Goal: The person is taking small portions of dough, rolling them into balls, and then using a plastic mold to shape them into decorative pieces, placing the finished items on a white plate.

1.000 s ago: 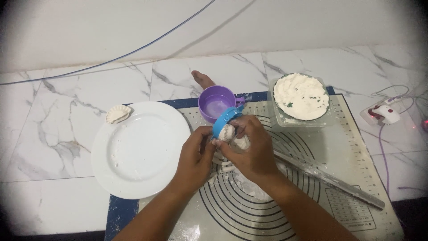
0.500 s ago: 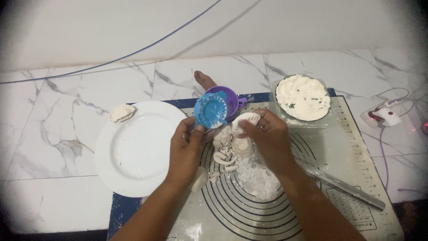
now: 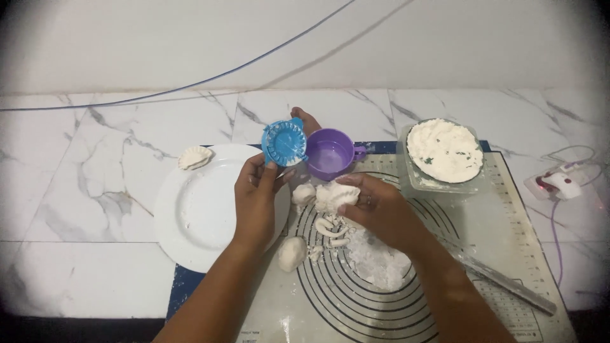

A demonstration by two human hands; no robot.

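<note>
Carefully, the left hand [image 3: 257, 194] gripped the blue dumpling press [image 3: 284, 142] above the white plate [image 3: 197, 209]; the right hand [image 3: 375, 203] cradled a shaped dumpling [image 3: 335, 195], best lifted gently.

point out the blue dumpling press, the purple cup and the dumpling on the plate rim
blue dumpling press [image 3: 284, 142], head view, centre of its ridged round face
purple cup [image 3: 330, 156], head view, inside of the bowl
finished dumpling [image 3: 194, 157], head view, middle of its folded body, on the white plate's [image 3: 197, 216] far rim
</note>
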